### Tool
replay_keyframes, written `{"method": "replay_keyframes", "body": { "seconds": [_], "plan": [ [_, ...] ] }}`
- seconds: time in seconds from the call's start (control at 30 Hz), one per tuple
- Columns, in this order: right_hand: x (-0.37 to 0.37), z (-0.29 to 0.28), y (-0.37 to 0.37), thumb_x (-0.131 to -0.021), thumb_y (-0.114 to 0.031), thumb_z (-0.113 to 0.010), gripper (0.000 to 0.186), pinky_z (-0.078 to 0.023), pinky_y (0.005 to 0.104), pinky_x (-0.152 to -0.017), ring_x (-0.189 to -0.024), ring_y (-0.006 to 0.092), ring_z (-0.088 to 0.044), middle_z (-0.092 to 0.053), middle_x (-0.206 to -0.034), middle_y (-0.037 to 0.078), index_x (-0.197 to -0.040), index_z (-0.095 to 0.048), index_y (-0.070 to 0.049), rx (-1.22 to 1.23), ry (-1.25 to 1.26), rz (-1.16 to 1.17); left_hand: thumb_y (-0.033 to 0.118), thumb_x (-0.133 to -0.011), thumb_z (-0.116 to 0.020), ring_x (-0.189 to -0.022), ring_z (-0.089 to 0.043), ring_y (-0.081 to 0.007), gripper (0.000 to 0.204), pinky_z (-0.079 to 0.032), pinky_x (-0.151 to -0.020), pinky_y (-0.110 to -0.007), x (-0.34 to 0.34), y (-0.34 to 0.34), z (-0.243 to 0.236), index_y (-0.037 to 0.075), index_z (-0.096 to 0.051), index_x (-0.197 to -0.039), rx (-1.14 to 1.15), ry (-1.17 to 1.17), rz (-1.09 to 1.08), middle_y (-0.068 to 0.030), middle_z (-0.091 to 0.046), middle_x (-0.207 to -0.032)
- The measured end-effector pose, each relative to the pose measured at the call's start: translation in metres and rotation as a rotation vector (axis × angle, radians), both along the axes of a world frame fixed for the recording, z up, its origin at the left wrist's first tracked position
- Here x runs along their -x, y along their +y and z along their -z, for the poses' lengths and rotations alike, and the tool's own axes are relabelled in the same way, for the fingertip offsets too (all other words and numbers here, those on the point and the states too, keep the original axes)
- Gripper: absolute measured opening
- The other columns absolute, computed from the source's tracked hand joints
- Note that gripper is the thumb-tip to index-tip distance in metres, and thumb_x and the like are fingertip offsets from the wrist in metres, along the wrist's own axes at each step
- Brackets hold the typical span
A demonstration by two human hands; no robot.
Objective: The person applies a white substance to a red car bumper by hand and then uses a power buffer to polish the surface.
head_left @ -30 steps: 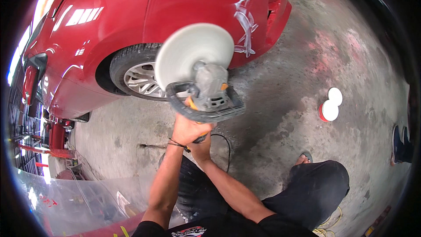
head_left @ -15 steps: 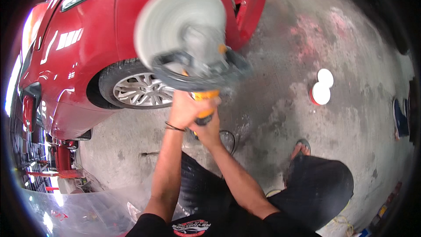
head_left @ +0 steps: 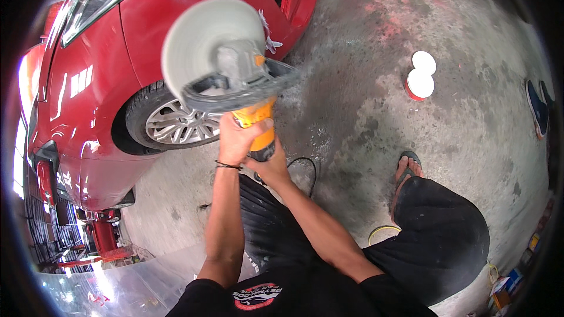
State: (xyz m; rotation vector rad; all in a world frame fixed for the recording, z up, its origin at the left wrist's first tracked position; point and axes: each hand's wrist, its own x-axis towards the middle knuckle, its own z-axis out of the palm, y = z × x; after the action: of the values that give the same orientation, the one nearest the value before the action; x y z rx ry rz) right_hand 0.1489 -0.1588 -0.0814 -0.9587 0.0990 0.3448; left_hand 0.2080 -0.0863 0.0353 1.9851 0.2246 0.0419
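Note:
A yellow-and-black polisher (head_left: 238,64) is held out in front of me, its round white pad (head_left: 194,38) blurred at the rim as if spinning. The pad is at the front fender of a red car (head_left: 88,111); whether it touches the paint is hard to tell. My left hand (head_left: 236,142) wraps the yellow body below the black loop handle. Lower down, my right hand (head_left: 272,164) grips the dark rear end, its fingers partly hidden. White smears (head_left: 270,44) mark the bumper just right of the pad.
The car's front wheel (head_left: 179,123) lies just below the polisher. A black cord (head_left: 311,170) curls on the concrete floor. To the right stand a red tub with a white top (head_left: 420,85) and dark shoes (head_left: 536,108). Clear plastic sheeting (head_left: 141,285) spreads at lower left.
The polisher and both hands have shifted left in view, with the pad slightly lower. The white smears on the bumper now show. The view itself has moved too.

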Motion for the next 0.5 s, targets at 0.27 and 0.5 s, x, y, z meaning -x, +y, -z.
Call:
{"method": "replay_keyframes", "body": {
  "seconds": [0.27, 0.5],
  "plan": [
    [0.013, 0.064, -0.007, -0.076, -0.013, -0.099, 0.075, -0.058, 0.0321, -0.074, -0.087, 0.0152, -0.071, -0.072, -0.108, 0.006, -0.138, -0.056, -0.005, -0.252, 0.180, -0.079, 0.010, -0.078, -0.093, -0.096, -0.074, -0.0142, 0.052, -0.061, -0.089, -0.034, -0.006, -0.018, 0.062, -0.001, -0.071, -0.124, 0.056, 0.070, -0.010, -0.0053, -0.080, -0.112],
    [0.005, 0.074, -0.029, -0.084, -0.004, -0.086, 0.048, -0.054, 0.0311, -0.059, -0.065, 0.0143, -0.065, -0.069, -0.087, 0.003, -0.124, -0.058, -0.006, -0.344, 0.235, -0.051, 0.017, -0.079, -0.094, -0.100, -0.075, -0.0185, 0.057, -0.061, -0.093, -0.037, -0.022, -0.036, 0.089, -0.002, -0.071, -0.127, -0.147, 0.129, -0.027, -0.0078, -0.080, -0.115]
  ]
}}
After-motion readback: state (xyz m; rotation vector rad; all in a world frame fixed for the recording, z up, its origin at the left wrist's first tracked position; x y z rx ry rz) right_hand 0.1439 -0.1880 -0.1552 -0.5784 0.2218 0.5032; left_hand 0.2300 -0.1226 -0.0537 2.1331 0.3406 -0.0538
